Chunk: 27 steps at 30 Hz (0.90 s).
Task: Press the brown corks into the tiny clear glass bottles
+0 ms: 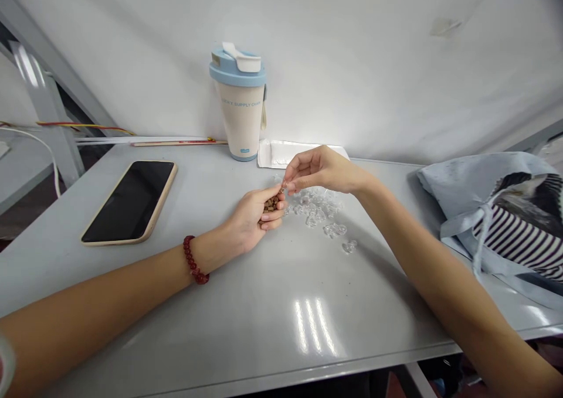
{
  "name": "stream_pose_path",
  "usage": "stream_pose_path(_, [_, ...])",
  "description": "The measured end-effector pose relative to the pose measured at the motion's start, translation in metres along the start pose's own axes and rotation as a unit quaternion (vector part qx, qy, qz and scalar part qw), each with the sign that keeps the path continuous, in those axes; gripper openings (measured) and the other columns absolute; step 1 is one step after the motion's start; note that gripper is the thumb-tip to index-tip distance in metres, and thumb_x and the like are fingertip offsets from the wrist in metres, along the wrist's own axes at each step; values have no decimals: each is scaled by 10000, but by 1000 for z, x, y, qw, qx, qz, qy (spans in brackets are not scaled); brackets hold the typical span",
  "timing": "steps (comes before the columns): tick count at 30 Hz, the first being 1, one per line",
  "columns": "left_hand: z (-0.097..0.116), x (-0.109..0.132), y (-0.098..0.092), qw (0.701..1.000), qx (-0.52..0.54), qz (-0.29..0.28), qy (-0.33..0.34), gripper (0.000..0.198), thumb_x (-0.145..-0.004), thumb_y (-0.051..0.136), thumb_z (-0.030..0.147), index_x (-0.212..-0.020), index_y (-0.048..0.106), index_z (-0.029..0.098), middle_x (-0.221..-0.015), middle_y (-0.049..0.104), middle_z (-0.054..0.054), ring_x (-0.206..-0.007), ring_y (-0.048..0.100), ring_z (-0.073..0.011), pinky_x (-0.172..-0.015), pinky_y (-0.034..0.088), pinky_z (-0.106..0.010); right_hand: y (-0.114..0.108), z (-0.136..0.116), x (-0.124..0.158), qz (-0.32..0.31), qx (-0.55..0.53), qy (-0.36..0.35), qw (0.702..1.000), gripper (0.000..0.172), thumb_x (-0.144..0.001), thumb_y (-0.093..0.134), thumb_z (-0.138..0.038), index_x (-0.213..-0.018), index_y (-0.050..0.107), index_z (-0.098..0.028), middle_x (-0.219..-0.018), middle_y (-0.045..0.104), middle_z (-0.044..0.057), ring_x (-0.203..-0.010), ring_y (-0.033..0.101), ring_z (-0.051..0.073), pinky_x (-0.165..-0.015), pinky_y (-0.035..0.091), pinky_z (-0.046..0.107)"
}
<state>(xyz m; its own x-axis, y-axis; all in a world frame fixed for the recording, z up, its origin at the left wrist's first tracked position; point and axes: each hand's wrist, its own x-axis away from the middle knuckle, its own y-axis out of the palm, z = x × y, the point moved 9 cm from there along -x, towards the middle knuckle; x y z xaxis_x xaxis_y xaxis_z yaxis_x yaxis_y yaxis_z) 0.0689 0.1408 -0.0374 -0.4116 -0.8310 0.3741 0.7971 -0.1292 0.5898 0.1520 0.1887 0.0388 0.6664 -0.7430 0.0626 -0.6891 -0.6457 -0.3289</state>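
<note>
My left hand (pixel 257 216) is curled around a heap of small brown pellets (pixel 271 206), which show between the thumb and the bent fingers. Above its thumb tip, my right hand (pixel 314 169) makes a pinch with thumb and forefinger. A tiny glint shows where the fingertips of both hands meet, too small to name. Many small clear plastic pieces (pixel 316 210) lie scattered on the grey table (pixel 246 322), under and just in front of my right hand. A red bead bracelet (pixel 194 260) circles my left wrist.
A cream cup with a blue lid (pixel 241 111) stands by the white wall, beside a flat white packet (pixel 266 153). At the left lies a phone (pixel 129 201). A pale blue cloth bag (pixel 461 181) with striped fabric rests at the right. Thin sticks (pixel 176 143) lie along the back edge.
</note>
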Motion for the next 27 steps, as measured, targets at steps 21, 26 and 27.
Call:
stream_pose_path(21, [1, 1, 3, 1000, 9, -13, -8, 235, -783, 486, 174, -575, 572, 108, -567, 478, -3, -336, 263, -13, -302, 226, -146, -44, 33, -4, 135, 385, 5, 913, 295, -758, 559, -67, -958, 752, -168, -1012, 728, 75, -822, 630, 179, -764, 479, 314])
stream_pose_path(26, [1, 1, 3, 1000, 9, -6, -11, 261, -808, 473, 167, -571, 567, 109, -556, 474, 2, -329, 257, -14, -293, 219, -146, -44, 34, -5, 143, 400, 7, 905, 287, -793, 529, -93, -962, 752, -155, -986, 726, 91, -828, 646, 189, -761, 491, 323])
stream_pose_path(27, [1, 1, 2, 1000, 9, -4, -12, 266, -812, 470, 167, -571, 566, 109, -556, 476, 2, -329, 256, -14, -293, 220, -146, -48, 32, -3, 157, 387, 5, 908, 287, -798, 531, -103, -978, 748, -157, -999, 727, 88, -822, 650, 185, -754, 495, 320])
